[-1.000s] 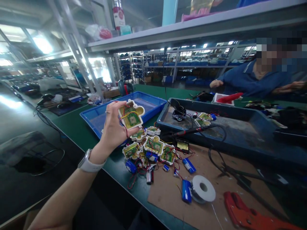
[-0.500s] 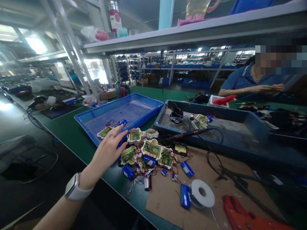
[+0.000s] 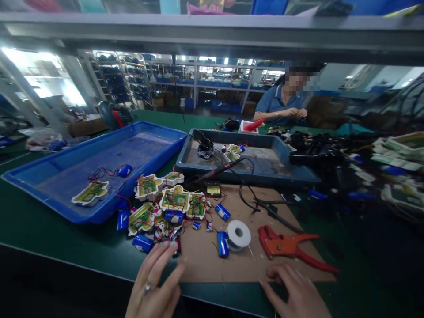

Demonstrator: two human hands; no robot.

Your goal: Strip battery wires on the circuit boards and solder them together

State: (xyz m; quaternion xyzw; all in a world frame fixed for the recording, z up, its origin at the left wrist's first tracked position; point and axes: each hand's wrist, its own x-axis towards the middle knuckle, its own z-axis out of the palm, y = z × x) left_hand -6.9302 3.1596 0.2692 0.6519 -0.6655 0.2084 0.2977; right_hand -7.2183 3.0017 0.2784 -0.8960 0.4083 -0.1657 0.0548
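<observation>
My left hand (image 3: 155, 282) is at the table's front edge, fingers apart and holding nothing, its fingertips close to a heap of wired circuit boards in white housings (image 3: 175, 199). Blue battery packs (image 3: 143, 243) lie around that heap. To the right, my right hand (image 3: 294, 289) hovers over the cardboard sheet's (image 3: 212, 269) front edge, thumb and fingers apart with nothing between them. Just beyond it are red-orange wire strippers (image 3: 285, 245). A white spool of solder wire (image 3: 239, 236) stands between the hands, touching a blue battery pack (image 3: 222, 244).
A blue tray (image 3: 82, 154) at left holds one circuit board (image 3: 91, 193) with a battery. Behind the cardboard, a dark tray (image 3: 271, 172) contains several parts. A soldering iron (image 3: 221, 168) rests across its front rim, its cable trailing right. Another person (image 3: 281, 104) sits across the table.
My left hand has drawn back from the blue tray to the front edge. My right hand has come into view. The camera has turned right; a circuit board with battery lies in the blue tray.
</observation>
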